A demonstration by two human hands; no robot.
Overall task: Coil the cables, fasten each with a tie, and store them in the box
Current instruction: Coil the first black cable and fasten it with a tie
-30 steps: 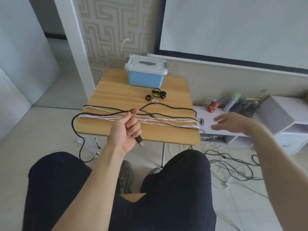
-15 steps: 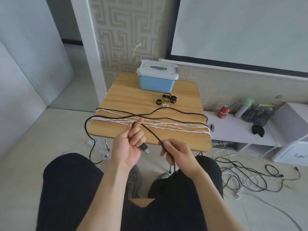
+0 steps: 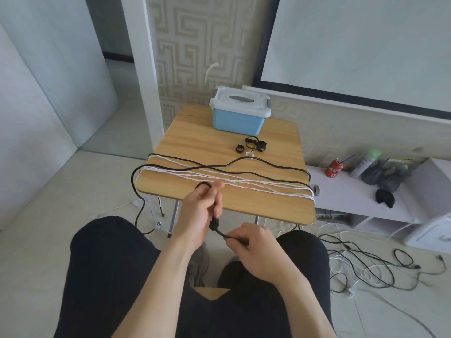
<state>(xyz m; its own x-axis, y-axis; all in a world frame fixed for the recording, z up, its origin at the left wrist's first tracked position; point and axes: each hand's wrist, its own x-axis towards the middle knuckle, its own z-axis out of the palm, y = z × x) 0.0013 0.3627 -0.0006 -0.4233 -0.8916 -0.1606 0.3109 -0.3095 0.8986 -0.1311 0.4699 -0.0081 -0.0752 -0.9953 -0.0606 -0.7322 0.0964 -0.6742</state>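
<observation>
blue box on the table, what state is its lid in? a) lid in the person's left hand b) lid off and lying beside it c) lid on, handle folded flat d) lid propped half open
c: the blue box stands at the far end of the table with its white lid seated on top and the grey handle lying flat.

red can (image 3: 334, 168) (with straw), spray bottle (image 3: 364, 163)

- Left hand (image 3: 199, 213) grips the black cable (image 3: 244, 162) near its plug, a small loop above the fingers.
- Right hand (image 3: 253, 242) pinches the same cable just below the plug.
- White cable (image 3: 244, 182) lies stretched across the tabletop (image 3: 207, 142).
- Blue box (image 3: 238, 118), lid closed, stands at the far edge; ties (image 3: 251, 146) lie near it.
</observation>
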